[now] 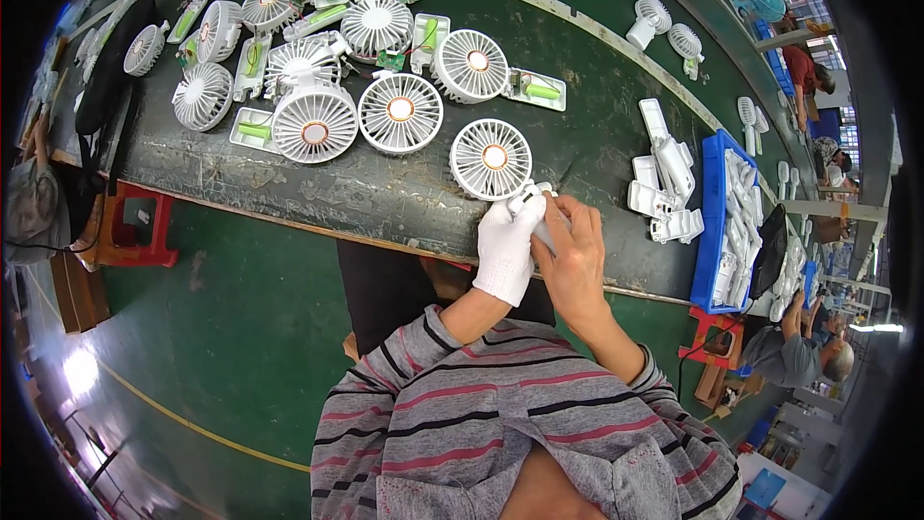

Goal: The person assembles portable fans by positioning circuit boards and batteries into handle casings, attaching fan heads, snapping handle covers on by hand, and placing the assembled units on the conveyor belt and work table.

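A white handheld fan (492,160) with a round slatted head and an orange-ringed centre lies at the table's near edge. My left hand (505,255), in a white glove, is closed on its neck just below the head. My bare right hand (575,255) is closed round the fan's pale handle, which its fingers largely hide. Whether the handle is open or covered cannot be made out. Just beyond and to the left lie other fan heads (400,111), several with opened handles showing a green battery cell (542,91) and thin wires.
Loose white handle shells (664,173) lie to the right, beside a blue bin (712,221) filled with more white shells. A black bag (117,72) rests at the table's left end. Finished-looking fans (651,19) lie on the green belt beyond the rail. Co-workers (799,351) sit along the line.
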`<state>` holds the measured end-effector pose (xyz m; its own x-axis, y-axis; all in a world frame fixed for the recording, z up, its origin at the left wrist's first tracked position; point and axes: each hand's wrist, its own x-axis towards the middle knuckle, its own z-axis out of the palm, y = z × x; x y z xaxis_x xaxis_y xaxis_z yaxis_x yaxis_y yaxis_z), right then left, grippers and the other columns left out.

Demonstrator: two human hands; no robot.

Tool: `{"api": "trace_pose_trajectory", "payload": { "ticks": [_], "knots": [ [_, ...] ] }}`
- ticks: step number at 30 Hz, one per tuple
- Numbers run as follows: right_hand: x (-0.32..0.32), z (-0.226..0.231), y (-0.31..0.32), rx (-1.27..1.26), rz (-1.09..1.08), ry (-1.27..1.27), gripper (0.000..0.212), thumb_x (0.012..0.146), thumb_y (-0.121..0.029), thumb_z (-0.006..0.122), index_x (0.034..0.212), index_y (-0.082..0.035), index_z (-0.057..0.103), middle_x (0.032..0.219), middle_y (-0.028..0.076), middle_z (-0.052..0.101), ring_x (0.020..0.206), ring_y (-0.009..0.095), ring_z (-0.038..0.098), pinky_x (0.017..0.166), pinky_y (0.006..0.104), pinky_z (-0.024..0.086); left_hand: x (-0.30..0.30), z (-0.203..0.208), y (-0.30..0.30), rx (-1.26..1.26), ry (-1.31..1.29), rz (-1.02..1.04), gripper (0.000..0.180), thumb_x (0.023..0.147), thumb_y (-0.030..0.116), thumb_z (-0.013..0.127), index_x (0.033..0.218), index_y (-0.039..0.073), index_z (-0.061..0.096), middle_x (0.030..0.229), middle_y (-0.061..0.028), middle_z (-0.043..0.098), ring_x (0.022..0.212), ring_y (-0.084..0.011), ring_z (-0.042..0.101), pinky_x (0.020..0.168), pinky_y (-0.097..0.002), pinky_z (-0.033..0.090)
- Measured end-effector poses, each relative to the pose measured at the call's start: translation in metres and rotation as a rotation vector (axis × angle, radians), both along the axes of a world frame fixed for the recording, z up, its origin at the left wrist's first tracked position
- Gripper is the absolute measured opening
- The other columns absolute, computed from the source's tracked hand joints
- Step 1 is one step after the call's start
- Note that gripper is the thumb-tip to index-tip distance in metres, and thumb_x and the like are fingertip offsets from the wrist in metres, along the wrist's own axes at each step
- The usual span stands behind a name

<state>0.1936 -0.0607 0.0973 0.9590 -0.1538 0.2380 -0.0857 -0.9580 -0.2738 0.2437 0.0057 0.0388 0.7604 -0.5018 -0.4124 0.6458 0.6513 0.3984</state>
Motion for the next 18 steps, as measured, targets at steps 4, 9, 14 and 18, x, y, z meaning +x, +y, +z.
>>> {"api": "trace_pose_trajectory", "payload": {
  "ticks": [4, 9, 14, 18],
  "knots": [
    [-0.003, 0.004, -0.006, 0.019, -0.010, -0.003, 0.054, 0.064, -0.007, 0.076, 0.112, 0.004, 0.057, 0.109, 0.016, 0.055, 0.095, 0.033, 0.052, 0.080, 0.0423, 0.045, 0.001, -0.002, 0.005, -0.034, -0.039, -0.049, 0.027, 0.090, 0.005, 0.054, 0.116, -0.004, 0.053, 0.108, -0.0105, 0.061, 0.096, -0.0178, 0.059, 0.085, -0.0299, 0.048],
    [-0.012, 0.008, -0.016, 0.070, -0.067, 0.064, 0.048, 0.066, -0.015, 0.077, 0.107, 0.003, 0.058, 0.105, 0.018, 0.060, 0.092, 0.034, 0.055, 0.076, 0.0413, 0.047, -0.004, 0.003, 0.005, 0.022, -0.115, -0.071, 0.033, 0.087, -0.003, 0.053, 0.120, -0.005, 0.051, 0.113, -0.0138, 0.060, 0.100, -0.0198, 0.059, 0.089, -0.0334, 0.047],
    [-0.015, 0.012, -0.014, 0.089, -0.093, 0.066, 0.045, 0.069, -0.018, 0.077, 0.104, 0.004, 0.059, 0.094, 0.019, 0.062, 0.084, 0.033, 0.059, 0.073, 0.0407, 0.048, -0.004, 0.002, 0.008, -0.039, -0.137, -0.101, 0.038, 0.087, -0.004, 0.050, 0.125, -0.007, 0.045, 0.119, -0.0171, 0.056, 0.108, -0.0246, 0.057, 0.095, -0.0358, 0.045],
    [-0.016, 0.026, -0.037, 0.582, -0.251, 0.516, 0.033, 0.078, -0.018, 0.073, 0.097, 0.006, 0.061, 0.080, 0.013, 0.065, 0.069, 0.021, 0.064, 0.064, 0.0329, 0.050, -0.005, 0.012, 0.013, -0.172, -0.192, -0.149, 0.045, 0.087, -0.004, 0.046, 0.131, -0.007, 0.036, 0.125, -0.0211, 0.052, 0.116, -0.0307, 0.053, 0.100, -0.0401, 0.043]
  ]
}}
